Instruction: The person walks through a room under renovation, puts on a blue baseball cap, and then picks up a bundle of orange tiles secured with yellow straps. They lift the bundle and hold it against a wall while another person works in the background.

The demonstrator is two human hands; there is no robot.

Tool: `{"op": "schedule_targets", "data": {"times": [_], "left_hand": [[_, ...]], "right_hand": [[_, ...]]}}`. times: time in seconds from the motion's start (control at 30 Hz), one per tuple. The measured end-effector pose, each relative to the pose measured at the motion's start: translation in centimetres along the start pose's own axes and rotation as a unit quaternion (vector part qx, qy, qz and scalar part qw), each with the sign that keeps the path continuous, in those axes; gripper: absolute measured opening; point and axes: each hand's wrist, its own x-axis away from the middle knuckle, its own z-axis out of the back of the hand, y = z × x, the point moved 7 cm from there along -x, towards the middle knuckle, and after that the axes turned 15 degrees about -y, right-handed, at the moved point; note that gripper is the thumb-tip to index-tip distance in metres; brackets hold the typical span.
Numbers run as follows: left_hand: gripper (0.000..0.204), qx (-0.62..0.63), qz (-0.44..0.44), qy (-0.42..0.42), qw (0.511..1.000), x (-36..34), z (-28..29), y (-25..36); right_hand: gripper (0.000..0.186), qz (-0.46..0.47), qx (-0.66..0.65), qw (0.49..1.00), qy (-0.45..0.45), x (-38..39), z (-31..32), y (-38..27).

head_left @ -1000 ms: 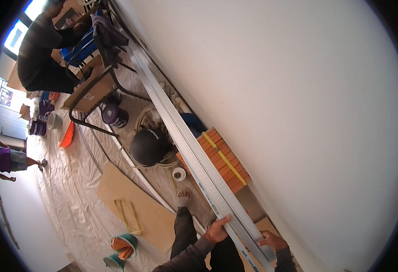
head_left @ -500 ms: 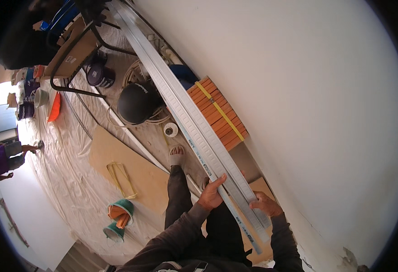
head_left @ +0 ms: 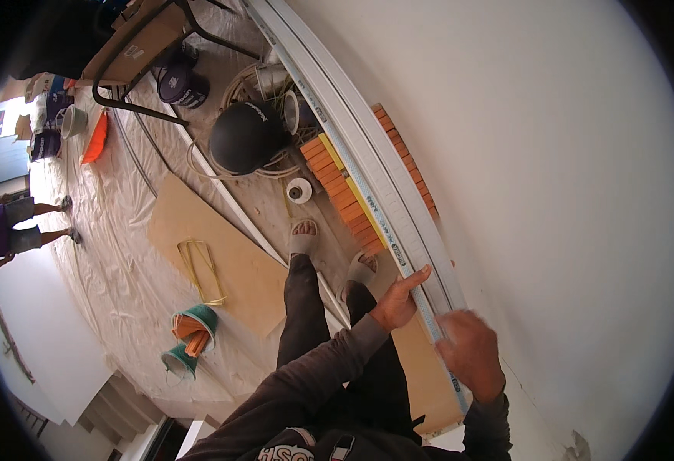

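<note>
Metal profiles (head_left: 387,180) slant from near right toward far left, over the brick stack (head_left: 337,188). Our left hand (head_left: 397,304) pinches their left edge, thumb on top; our right hand (head_left: 471,349) blurs, we can't tell its grip. Step looks like steadying; next move calls for two-hand support.

Shiny metal channels (head_left: 369,163), rough matt bricks (head_left: 326,169), smooth painted wall (head_left: 552,192), glossy crinkled plastic sheeting (head_left: 114,253)

Head-worn fisheye view looking steeply down, the wearer's hands (head_left: 395,306) close at lower right, floor (head_left: 266,206) farther off; upper left seems too dark to read.
</note>
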Motion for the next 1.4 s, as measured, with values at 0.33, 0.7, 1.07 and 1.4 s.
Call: {"op": "schedule_targets", "data": {"times": [0.33,0.7,1.07,1.4], "left_hand": [[0.047,0.004,0.052,-0.03,0.998,-0.5,-0.1,-0.6],[0.053,0.014,0.038,0.001,0.999,-0.7,-1.3,0.0],[0.054,0.038,0.034,-0.021,0.998,-0.7,-2.6,0.1],[0.057,0.049,0.088,-0.077,0.992,0.4,-2.9,0.7]], "right_hand": [[0.012,0.018,0.02,0.966,-0.259,-3.2,-18.9,-0.6],[0.044,-0.059,-0.647,0.754,-0.101,-13.5,-24.7,7.4],[0.046,-0.048,-0.703,0.705,-0.078,-13.2,-21.2,6.4],[0.027,-0.075,-0.017,0.939,-0.335,-5.2,-13.0,-8.1]]}}
